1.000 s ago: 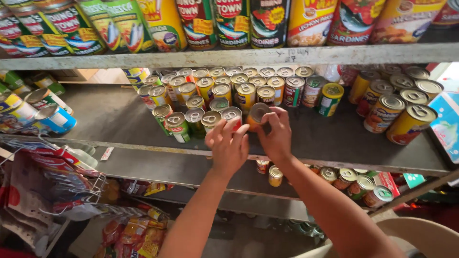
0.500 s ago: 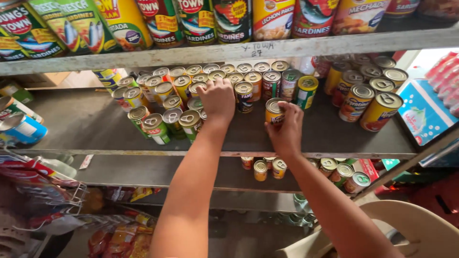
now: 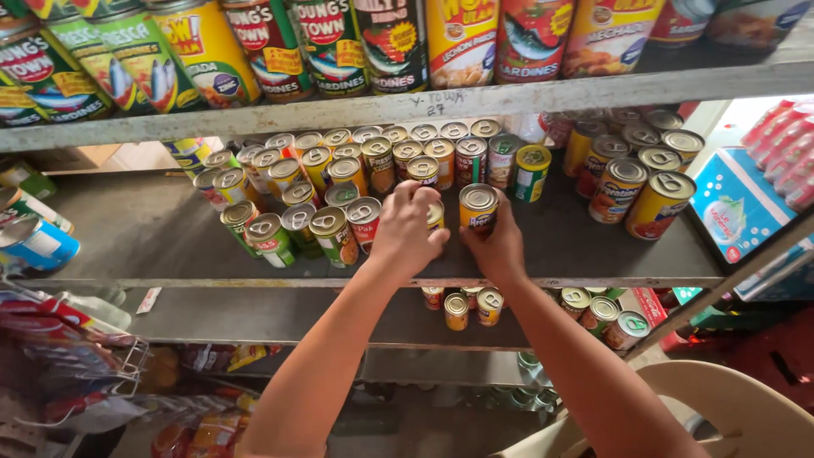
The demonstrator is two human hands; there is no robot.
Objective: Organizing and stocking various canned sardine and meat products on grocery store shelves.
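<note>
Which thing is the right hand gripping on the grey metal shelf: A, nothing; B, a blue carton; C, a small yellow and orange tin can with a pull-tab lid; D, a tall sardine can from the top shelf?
C: the right hand wraps the small yellow and orange tin can standing on the grey metal shelf.

Can (image 3: 434, 216) mostly hidden behind the left hand (image 3: 407, 229); top-shelf tins (image 3: 331, 42) cut off by the upper edge.

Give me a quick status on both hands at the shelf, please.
Left hand gripping a can. Right hand holding yellow can. Cans packed left of them.
</note>
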